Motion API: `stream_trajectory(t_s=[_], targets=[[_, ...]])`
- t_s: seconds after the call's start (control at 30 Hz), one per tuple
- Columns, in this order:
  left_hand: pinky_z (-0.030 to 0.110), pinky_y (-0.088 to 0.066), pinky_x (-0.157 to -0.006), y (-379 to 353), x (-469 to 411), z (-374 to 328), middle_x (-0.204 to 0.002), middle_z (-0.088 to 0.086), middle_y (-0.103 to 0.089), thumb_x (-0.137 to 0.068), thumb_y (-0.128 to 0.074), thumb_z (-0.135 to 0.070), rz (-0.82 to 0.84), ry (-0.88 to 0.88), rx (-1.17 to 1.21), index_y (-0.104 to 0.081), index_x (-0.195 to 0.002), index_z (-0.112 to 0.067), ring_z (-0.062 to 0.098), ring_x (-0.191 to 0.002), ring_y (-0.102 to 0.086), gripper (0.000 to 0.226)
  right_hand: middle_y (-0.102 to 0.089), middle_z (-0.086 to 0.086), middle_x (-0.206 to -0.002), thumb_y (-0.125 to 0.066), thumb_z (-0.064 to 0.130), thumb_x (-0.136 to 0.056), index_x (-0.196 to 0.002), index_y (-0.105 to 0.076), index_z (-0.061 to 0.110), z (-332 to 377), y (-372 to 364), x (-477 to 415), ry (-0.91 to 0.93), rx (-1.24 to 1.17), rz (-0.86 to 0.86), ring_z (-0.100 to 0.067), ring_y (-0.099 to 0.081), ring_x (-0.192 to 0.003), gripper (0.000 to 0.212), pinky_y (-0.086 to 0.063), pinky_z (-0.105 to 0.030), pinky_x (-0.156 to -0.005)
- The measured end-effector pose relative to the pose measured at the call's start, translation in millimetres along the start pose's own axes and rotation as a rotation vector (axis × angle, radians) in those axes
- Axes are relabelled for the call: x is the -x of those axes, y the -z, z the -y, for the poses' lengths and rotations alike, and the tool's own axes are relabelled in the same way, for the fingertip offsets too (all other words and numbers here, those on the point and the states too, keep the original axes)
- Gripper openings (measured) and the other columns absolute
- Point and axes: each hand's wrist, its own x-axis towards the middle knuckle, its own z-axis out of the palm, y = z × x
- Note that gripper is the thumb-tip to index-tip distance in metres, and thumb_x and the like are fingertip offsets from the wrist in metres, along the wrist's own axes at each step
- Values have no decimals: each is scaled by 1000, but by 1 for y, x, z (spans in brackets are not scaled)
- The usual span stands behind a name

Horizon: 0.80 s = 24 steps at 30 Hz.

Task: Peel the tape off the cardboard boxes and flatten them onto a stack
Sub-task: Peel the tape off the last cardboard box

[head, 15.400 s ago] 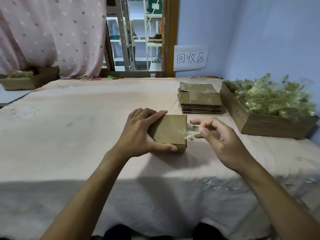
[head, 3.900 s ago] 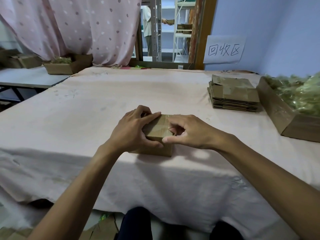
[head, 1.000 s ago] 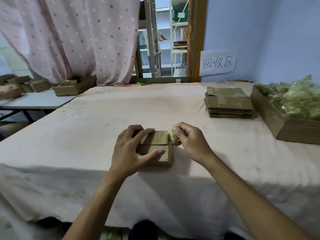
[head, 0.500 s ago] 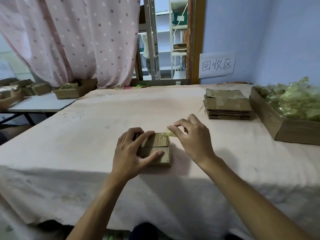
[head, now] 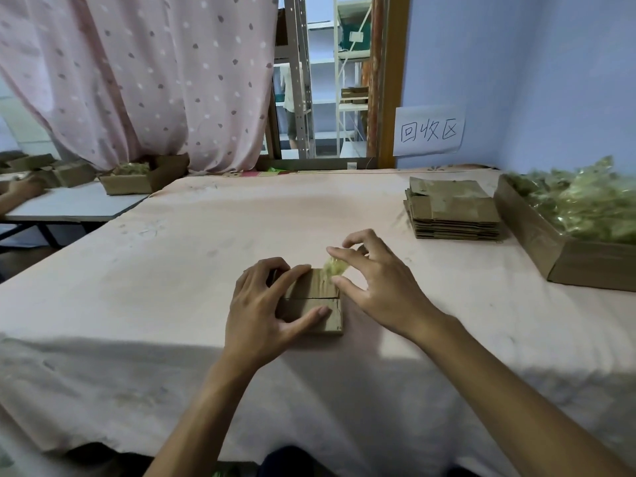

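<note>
A small brown cardboard box (head: 315,301) lies on the pink-clothed table (head: 172,270), its top seam bare. My left hand (head: 263,308) grips the box from the left, thumb across its near flap and fingers over the far flap. My right hand (head: 375,287) hovers at the box's far right corner, with a crumpled wad of clear tape (head: 335,266) between its thumb and fingers. A stack of flattened boxes (head: 452,215) sits at the back right.
An open cardboard tray (head: 550,249) heaped with peeled tape stands at the right edge. A side table at the left holds more boxes (head: 137,180), and another person's hand (head: 20,191) shows there. A paper sign (head: 428,130) hangs on the blue wall.
Over the last second my right hand lifted the wad of tape off the box's far right corner and spread its fingers. My left hand stayed on the box.
</note>
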Motion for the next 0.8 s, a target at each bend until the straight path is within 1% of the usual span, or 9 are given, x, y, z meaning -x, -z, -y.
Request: stream_trajectory(t_s=[0.07, 0.13, 0.27, 0.37, 0.43, 0.57, 0.63, 0.7, 0.8], targets=[[33, -42, -100, 0, 1, 0, -120, -7, -53, -82, -66, -75, -3, -5, 1, -69, -128, -31, 16, -110, -54, 64, -55, 6, -119, -69, 35, -94, -137, -63, 20, 1, -2, -2, 38, -32, 29, -14, -57, -109, 46, -54, -36, -85], [33, -42, -101, 0, 2, 1, -121, -7, -53, -81, -67, -74, -7, -3, 3, -69, -129, -31, 16, -111, -55, 64, -61, 6, -113, -70, 33, -94, -137, -63, 19, 1, -5, -3, 23, -66, 21, -13, -61, -105, 45, -54, -37, -88], [34, -42, -101, 1, 3, 2, -123, -7, -52, -82, -67, -74, 3, 6, 10, -68, -131, -32, 17, -113, -54, 65, -68, 6, -104, -73, 36, -94, -142, -51, 24, 3, -9, -5, -209, -282, 14, -16, -67, -95, 54, -56, -37, -89], [34, -43, -101, 1, 3, 1, -124, -7, -52, -82, -65, -75, 13, 10, 8, -68, -131, -32, 17, -114, -54, 65, -71, 7, -95, -74, 36, -93, -116, -63, 23, -2, -12, -8, -293, -324, -4, -15, -70, -90, 29, -57, -43, -87], [33, -42, -101, 1, 3, 2, -124, -8, -52, -82, -66, -75, 15, 5, 11, -67, -131, -33, 16, -114, -53, 65, -72, 8, -88, -73, 35, -94, -104, -65, 26, -6, -14, -11, -330, -392, -8, -16, -72, -83, 15, -58, -46, -83], [31, -42, -101, 1, 2, 2, -125, -10, -51, -82, -65, -75, 20, 6, 11, -66, -133, -35, 13, -115, -51, 65, -74, 2, -80, -74, 32, -94, -94, -67, 28, -12, -17, -16, -434, -582, -11, -22, -73, -77, 8, -62, -49, -78], [33, -42, -101, 1, 0, 2, -126, -11, -51, -82, -64, -76, 34, 7, 7, -66, -134, -35, 12, -115, -51, 66, -75, 0, -78, -74, 30, -94, -94, -68, 24, -13, -17, -18, -472, -643, -11, -22, -75, -76, 8, -62, -45, -76], [34, -44, -101, 1, -1, 3, -126, -11, -51, -83, -63, -77, 43, 8, 5, -66, -134, -36, 13, -116, -51, 65, -75, -4, -76, -71, 26, -96, -95, -67, 16, -11, -16, -18, -524, -729, -32, -22, -75, -73, 10, -61, -36, -67], [35, -44, -100, 2, -1, 2, -124, -12, -51, -82, -63, -76, 33, 13, 22, -67, -132, -36, 14, -115, -52, 64, -72, -13, -81, -60, 27, -103, -100, -64, 9, -12, -7, -20, -632, -923, -124, -31, -75, -66, 19, -60, -31, -58]])
